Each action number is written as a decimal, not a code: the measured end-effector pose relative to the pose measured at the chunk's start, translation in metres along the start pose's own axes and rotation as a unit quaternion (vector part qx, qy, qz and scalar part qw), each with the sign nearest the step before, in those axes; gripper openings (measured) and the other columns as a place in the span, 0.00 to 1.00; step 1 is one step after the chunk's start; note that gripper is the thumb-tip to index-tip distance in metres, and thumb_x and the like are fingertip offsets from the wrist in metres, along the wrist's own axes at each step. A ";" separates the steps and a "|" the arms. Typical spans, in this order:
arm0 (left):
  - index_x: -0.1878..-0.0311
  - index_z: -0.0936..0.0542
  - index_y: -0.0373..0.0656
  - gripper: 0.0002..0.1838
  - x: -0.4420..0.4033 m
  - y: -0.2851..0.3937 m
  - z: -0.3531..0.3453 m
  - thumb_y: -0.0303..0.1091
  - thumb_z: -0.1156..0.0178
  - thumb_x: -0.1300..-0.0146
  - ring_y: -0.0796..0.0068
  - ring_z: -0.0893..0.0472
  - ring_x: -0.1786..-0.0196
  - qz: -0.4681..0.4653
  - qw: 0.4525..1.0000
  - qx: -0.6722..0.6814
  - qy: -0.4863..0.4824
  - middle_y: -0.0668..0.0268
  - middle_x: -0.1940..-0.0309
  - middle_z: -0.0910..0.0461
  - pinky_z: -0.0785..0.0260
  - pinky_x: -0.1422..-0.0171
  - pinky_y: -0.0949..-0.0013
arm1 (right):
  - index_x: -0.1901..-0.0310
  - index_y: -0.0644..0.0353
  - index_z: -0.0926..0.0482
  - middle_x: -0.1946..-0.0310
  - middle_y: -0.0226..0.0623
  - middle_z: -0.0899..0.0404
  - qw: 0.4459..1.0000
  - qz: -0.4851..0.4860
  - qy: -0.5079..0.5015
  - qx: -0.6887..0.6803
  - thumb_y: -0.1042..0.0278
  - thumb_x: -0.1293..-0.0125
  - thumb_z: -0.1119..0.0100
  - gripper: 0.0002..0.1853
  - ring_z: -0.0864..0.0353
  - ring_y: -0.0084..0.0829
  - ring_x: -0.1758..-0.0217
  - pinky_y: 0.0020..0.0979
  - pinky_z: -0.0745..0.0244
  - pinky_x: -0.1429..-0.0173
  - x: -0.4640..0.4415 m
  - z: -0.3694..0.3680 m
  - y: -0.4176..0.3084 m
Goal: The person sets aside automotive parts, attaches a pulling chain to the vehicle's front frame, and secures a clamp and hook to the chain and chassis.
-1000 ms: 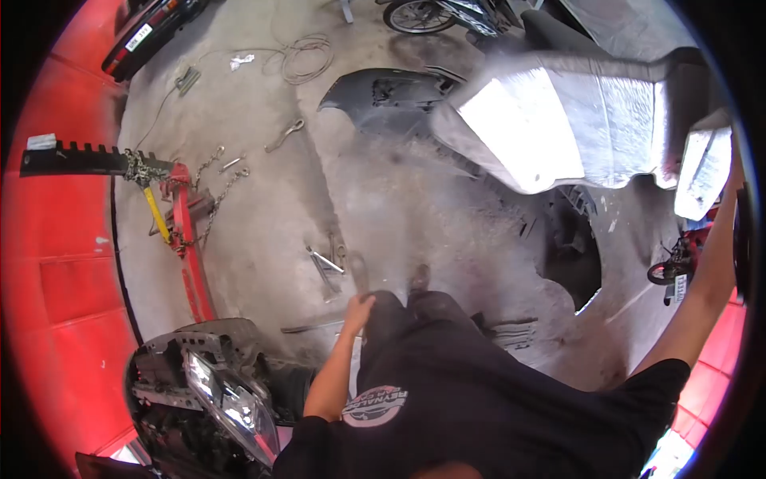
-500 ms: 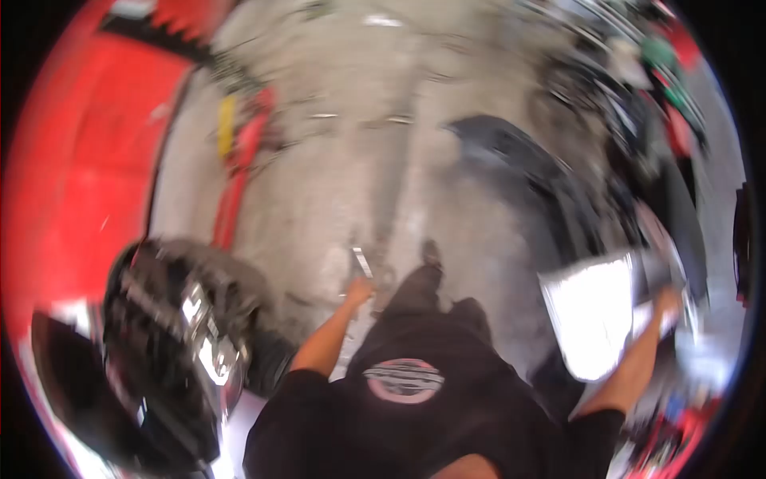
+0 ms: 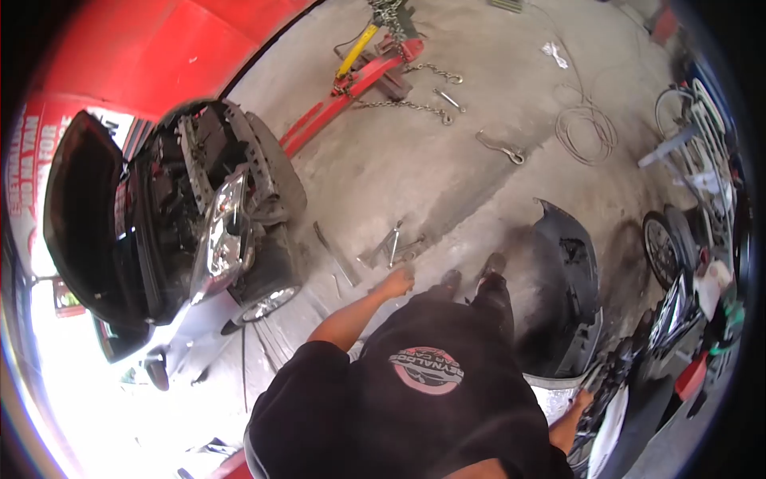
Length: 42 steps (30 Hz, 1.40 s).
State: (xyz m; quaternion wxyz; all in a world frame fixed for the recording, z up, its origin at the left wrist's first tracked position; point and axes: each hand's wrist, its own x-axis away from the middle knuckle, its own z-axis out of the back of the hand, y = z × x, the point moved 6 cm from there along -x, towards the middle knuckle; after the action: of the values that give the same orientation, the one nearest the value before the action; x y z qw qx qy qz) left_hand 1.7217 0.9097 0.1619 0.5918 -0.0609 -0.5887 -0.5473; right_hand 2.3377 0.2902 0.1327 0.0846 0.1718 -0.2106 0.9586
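My left hand (image 3: 396, 283) is closed, held out low over the floor to the left of my legs. Just past its knuckles is a shiny metal bar (image 3: 394, 246), among dark metal pieces on the floor; I cannot tell whether the hand touches it. At the lower right, my right hand (image 3: 585, 398) grips the edge of a pale, flat panel (image 3: 557, 393), partly hidden by my shirt. Just ahead of that panel, a dark grey car bumper cover (image 3: 576, 275) rests on the floor.
On the left stands a car with its front stripped and a headlight (image 3: 226, 231) exposed. A red pulling arm (image 3: 343, 96) with chains (image 3: 415, 104) lies ahead. A coiled cable (image 3: 586, 134) is on the concrete. Wheels (image 3: 661, 249) and car parts crowd the right side.
My view has turned, so the stripped car and red arm appear higher. The pale panel has dropped lower beside my body, with my right hand still on it. The blur has cleared.
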 end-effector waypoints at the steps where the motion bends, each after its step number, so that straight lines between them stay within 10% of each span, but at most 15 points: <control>1: 0.65 0.17 0.38 0.13 -0.001 -0.001 -0.012 0.38 0.40 0.45 0.63 0.18 0.72 0.003 1.000 -0.005 -0.012 0.56 0.74 0.17 0.26 0.65 0.60 | 0.43 0.77 0.27 0.46 0.63 0.24 1.000 0.008 -0.002 0.007 0.65 0.49 0.46 0.31 0.25 0.56 0.44 0.39 0.30 0.36 -0.073 -0.026 0.025; 2: 0.63 0.17 0.38 0.13 -0.004 -0.004 -0.020 0.39 0.41 0.44 0.59 0.17 0.69 0.004 1.000 -0.013 -0.023 0.54 0.72 0.17 0.26 0.62 0.59 | 0.33 0.56 0.33 0.53 0.45 0.19 0.996 0.092 0.009 -0.001 0.69 0.47 0.41 0.35 0.19 0.42 0.59 0.43 0.21 0.64 -0.086 -0.057 0.005; 3: 0.62 0.17 0.39 0.14 -0.005 -0.004 -0.025 0.39 0.41 0.44 0.56 0.16 0.66 0.005 0.999 -0.022 -0.036 0.53 0.70 0.17 0.26 0.59 0.57 | 0.34 0.57 0.32 0.54 0.45 0.19 0.995 -0.001 -0.078 -0.070 0.72 0.47 0.42 0.34 0.19 0.40 0.57 0.41 0.20 0.65 -0.003 -0.049 -0.118; 9: 0.50 0.19 0.43 0.17 0.010 0.070 -0.006 0.40 0.44 0.40 0.47 0.20 0.50 -0.074 0.978 -0.091 0.170 0.50 0.57 0.18 0.29 0.44 0.52 | 0.30 0.50 0.38 0.73 0.26 0.29 0.889 0.232 -0.375 -0.127 0.74 0.34 0.49 0.30 0.28 0.22 0.74 0.26 0.30 0.74 0.013 -0.200 -0.396; 12: 0.46 0.21 0.45 0.19 0.011 0.104 0.013 0.41 0.43 0.39 0.50 0.22 0.45 -0.094 0.975 -0.053 0.192 0.51 0.50 0.20 0.32 0.39 0.54 | 0.37 0.61 0.28 0.79 0.30 0.27 0.804 0.484 -0.345 -0.014 0.75 0.42 0.48 0.27 0.27 0.27 0.74 0.30 0.26 0.64 0.096 -0.231 -0.555; 19: 0.43 0.23 0.45 0.22 -0.056 0.140 0.075 0.42 0.40 0.40 0.48 0.25 0.42 -0.107 0.978 -0.097 0.153 0.54 0.46 0.24 0.31 0.39 0.50 | 0.42 0.59 0.25 0.70 0.44 0.17 0.653 0.606 -0.433 0.136 0.75 0.42 0.43 0.23 0.17 0.39 0.67 0.34 0.24 0.58 0.273 -0.343 -0.745; 24: 0.50 0.22 0.44 0.19 -0.133 0.140 0.193 0.38 0.36 0.44 0.46 0.26 0.45 -0.047 0.970 -0.207 0.122 0.55 0.51 0.25 0.30 0.43 0.46 | 0.46 0.55 0.21 0.60 0.47 0.17 0.421 0.673 -0.482 0.370 0.65 0.41 0.42 0.19 0.18 0.46 0.54 0.44 0.25 0.46 0.371 -0.446 -0.747; 32: 0.60 0.21 0.41 0.12 -0.189 0.099 0.259 0.35 0.37 0.47 0.54 0.21 0.53 -0.040 0.985 -0.064 0.155 0.55 0.60 0.21 0.28 0.53 0.54 | 0.56 0.63 0.20 0.59 0.50 0.19 0.383 0.728 -0.473 0.316 0.66 0.41 0.43 0.14 0.20 0.50 0.52 0.46 0.28 0.41 0.463 -0.517 -0.848; 36: 0.60 0.21 0.39 0.10 -0.173 0.111 0.332 0.34 0.39 0.42 0.65 0.21 0.64 -0.097 0.953 0.276 0.076 0.60 0.69 0.21 0.30 0.57 0.62 | 0.55 0.64 0.20 0.62 0.48 0.17 0.373 0.526 -0.683 0.343 0.67 0.41 0.42 0.14 0.18 0.45 0.55 0.41 0.28 0.42 0.514 -0.509 -0.927; 42: 0.61 0.21 0.39 0.10 -0.181 0.121 0.335 0.36 0.40 0.36 0.79 0.28 0.67 0.080 0.877 0.464 -0.089 0.70 0.73 0.26 0.32 0.61 0.71 | 0.59 0.65 0.17 0.66 0.34 0.16 0.306 0.302 -0.811 0.396 0.61 0.36 0.41 0.14 0.19 0.26 0.63 0.31 0.25 0.56 0.550 -0.615 -1.019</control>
State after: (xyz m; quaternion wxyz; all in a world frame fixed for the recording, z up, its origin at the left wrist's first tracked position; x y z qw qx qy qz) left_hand 1.6503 1.3018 0.1936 0.5393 0.1256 -0.8184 -0.1539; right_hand 1.8863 1.5200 0.1916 -0.5028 0.8001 0.1948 0.2628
